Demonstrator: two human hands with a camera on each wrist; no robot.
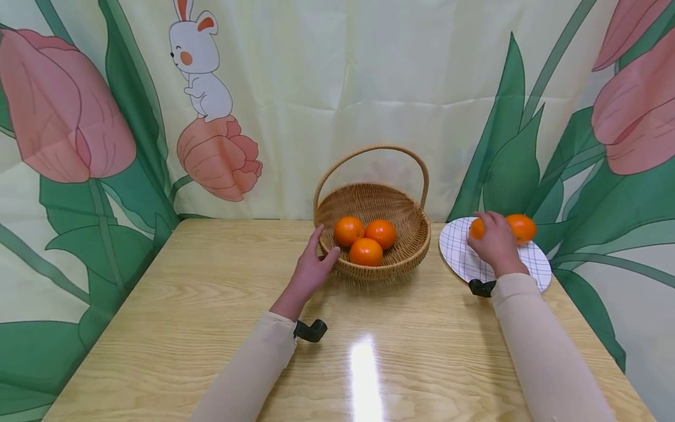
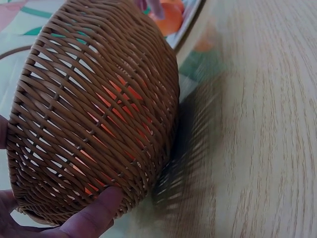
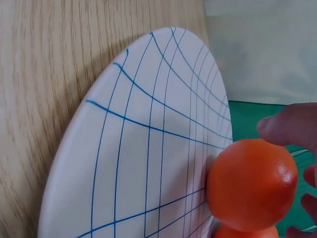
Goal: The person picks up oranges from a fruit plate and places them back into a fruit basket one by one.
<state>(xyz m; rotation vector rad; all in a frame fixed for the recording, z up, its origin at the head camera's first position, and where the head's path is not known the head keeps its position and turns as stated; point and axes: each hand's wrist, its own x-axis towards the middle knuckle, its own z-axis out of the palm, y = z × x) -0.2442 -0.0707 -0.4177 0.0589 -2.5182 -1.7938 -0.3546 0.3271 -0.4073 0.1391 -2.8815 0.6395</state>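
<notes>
Three oranges (image 1: 366, 251) lie together inside a round wicker basket (image 1: 390, 271) with a tall arched handle. My left hand (image 1: 308, 266) holds the basket's left side, its thumb at the front rim. In the left wrist view, a finger (image 2: 99, 210) lies along the woven outer wall. On the right is a white plate (image 1: 463, 258) with a blue grid, bearing two more oranges. My right hand (image 1: 495, 243) is spread over the left one, an orange (image 3: 252, 184) that shows below the thumb (image 3: 285, 126). Gaps show between it and the fingers. Beside it is the other orange (image 1: 521, 228).
Everything stands on a light wooden table (image 1: 211, 293), with the basket and plate near its back edge. Behind hangs a curtain (image 1: 295, 117) printed with tulips and a white rabbit. A dark wrist camera (image 1: 311, 330) is strapped at the left sleeve.
</notes>
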